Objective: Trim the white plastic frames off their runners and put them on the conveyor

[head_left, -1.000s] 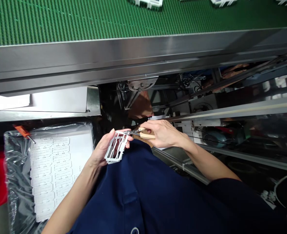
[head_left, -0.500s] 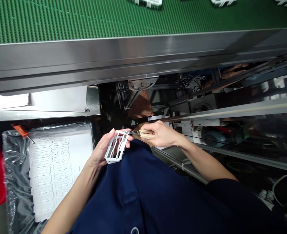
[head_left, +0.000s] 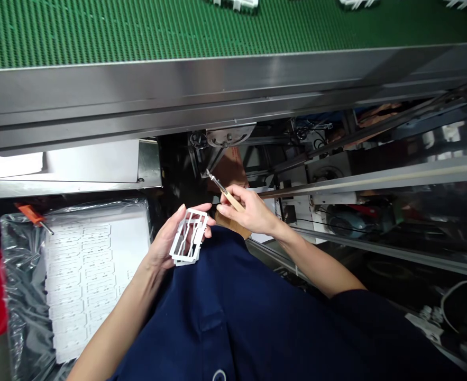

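Note:
My left hand (head_left: 165, 241) holds a white plastic frame part (head_left: 189, 235) with open slots, close against my dark blue shirt. What looks like a second white piece shows under its lower edge. In my right hand (head_left: 251, 211) is a pair of nippers (head_left: 233, 200) with cream-coloured handles, the fingers wrapped round them. Their metal tip points up and left, apart from the frame part.
Above runs a green conveyor belt (head_left: 138, 32) carrying several white parts, edged by a metal rail (head_left: 177, 84). At left, a plastic-lined box (head_left: 23, 296) holds rows of white pieces (head_left: 94, 275); an orange-handled screwdriver (head_left: 30, 214) lies on its rim. Metal bars (head_left: 376, 182) stand at right.
The nippers have come away from the frame part's upper right corner and now tilt upward. My left hand has hardly moved. The white parts on the belt have shifted slightly left.

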The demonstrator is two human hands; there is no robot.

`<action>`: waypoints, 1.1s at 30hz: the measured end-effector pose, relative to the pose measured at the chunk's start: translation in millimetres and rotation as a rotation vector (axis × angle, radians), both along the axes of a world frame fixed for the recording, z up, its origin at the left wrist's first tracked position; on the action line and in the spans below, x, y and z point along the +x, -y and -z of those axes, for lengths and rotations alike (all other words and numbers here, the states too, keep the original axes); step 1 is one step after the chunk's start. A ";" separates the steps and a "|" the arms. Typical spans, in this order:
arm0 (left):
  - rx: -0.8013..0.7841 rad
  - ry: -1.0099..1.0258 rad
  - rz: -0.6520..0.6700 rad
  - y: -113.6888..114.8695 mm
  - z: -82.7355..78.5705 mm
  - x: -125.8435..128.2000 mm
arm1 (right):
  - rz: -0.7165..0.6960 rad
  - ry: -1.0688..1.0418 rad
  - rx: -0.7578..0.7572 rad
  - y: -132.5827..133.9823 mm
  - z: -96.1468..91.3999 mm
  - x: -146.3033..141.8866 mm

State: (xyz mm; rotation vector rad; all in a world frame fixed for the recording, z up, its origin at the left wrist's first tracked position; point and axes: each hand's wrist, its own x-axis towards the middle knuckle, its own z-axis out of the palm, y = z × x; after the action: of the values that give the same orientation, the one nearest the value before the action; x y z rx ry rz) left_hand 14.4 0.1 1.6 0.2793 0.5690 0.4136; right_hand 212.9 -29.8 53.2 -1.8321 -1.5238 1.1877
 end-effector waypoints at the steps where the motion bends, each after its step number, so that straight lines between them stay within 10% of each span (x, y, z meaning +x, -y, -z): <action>1: 0.014 -0.006 -0.001 0.3 0.3 1.0 | 0.032 -0.048 0.008 -2.0 0.9 -5.9; 21: 0.104 -0.205 -0.046 16.8 10.5 11.6 | -0.275 -0.117 0.072 -4.7 11.7 -23.3; 33: 0.047 -0.121 -0.034 7.5 4.0 7.0 | 0.161 -0.222 0.049 7.1 27.0 -16.5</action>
State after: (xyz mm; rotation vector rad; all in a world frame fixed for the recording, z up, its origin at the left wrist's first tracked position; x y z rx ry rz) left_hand 21.4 -7.4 -2.4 0.3421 0.6840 0.4454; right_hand 196.4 -36.9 26.3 -1.6932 -1.2477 1.2205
